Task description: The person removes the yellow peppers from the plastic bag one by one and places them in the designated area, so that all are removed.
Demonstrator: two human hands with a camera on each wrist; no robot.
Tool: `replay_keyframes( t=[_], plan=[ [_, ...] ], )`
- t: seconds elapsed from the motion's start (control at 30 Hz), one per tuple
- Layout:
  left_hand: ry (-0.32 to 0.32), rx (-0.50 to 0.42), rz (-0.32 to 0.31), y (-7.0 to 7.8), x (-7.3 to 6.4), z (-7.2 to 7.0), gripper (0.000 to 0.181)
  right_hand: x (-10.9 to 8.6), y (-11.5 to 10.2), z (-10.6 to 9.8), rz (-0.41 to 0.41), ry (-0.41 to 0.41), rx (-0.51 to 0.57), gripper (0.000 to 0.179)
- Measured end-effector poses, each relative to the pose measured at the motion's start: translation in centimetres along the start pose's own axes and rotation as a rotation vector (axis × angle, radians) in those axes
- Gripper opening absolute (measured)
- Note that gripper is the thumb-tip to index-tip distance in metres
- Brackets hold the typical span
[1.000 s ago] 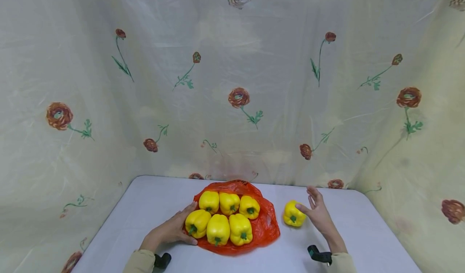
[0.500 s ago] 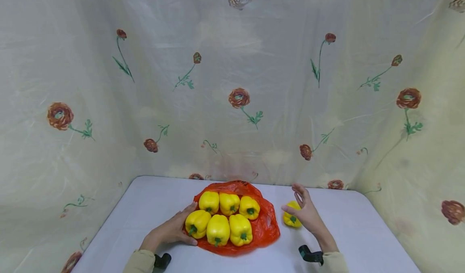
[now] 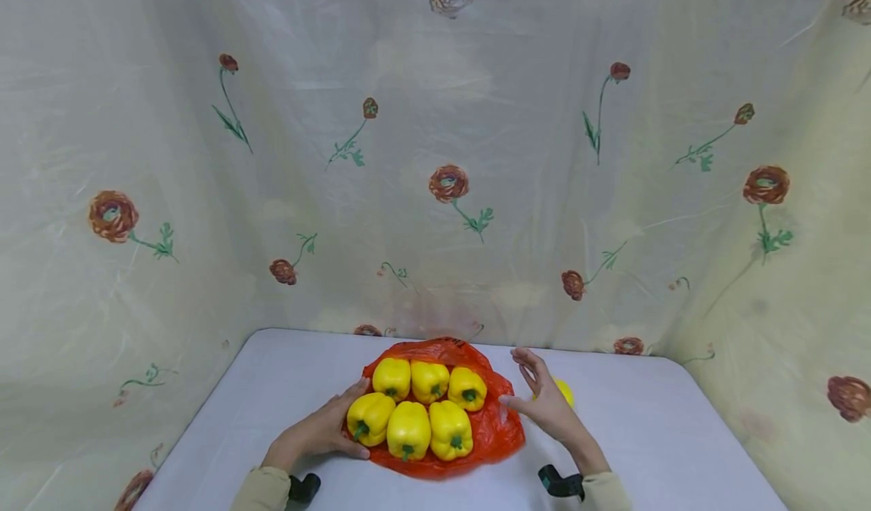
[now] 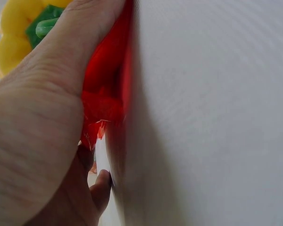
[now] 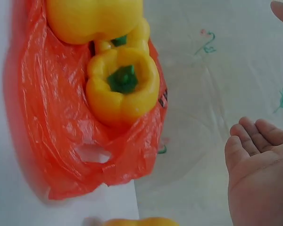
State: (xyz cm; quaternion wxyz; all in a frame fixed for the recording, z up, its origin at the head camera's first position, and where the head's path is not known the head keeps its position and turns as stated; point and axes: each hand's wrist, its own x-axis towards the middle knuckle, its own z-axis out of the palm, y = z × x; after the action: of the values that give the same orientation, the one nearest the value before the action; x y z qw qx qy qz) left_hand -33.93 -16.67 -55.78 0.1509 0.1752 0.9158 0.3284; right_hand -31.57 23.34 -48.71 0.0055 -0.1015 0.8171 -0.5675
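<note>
- Six glossy, lobed yellow bell peppers (image 3: 408, 425) on crinkled red plastic bag (image 3: 495, 426)
- Left hand (image 3: 327, 426) spread, touching bag's left edge
- Right hand (image 3: 547, 411) spread, empty, near bag's right edge
- Flat white tabletop (image 3: 656, 428) farther right

Seven yellow peppers (image 3: 408, 428) show in the lower half of the head view: six on the one red plastic bag (image 3: 502, 439) near the lower middle, in an upper row of three and a lower row of three, and a mostly hidden seventh pepper (image 3: 565, 391) to the right. Six green stems (image 3: 361, 429) show. There is one desk (image 3: 680, 435), with two beige sleeves (image 3: 261, 490) and two black wrist devices (image 3: 561, 484) along the bottom.
</note>
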Motion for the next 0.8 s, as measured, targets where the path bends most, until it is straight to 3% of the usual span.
replay_keyframes(
  t=[0.47,0.8],
  plan=[
    [-0.008,-0.01,0.003,-0.4,0.0,0.1,0.121,-0.2,-0.6,2.4,0.043,-0.064,0.022,0.087],
    [-0.007,0.0,0.023,-0.5,0.1,0.0,0.12,0.0,0.6,4.4,0.033,-0.145,0.026,0.081]
  ],
)
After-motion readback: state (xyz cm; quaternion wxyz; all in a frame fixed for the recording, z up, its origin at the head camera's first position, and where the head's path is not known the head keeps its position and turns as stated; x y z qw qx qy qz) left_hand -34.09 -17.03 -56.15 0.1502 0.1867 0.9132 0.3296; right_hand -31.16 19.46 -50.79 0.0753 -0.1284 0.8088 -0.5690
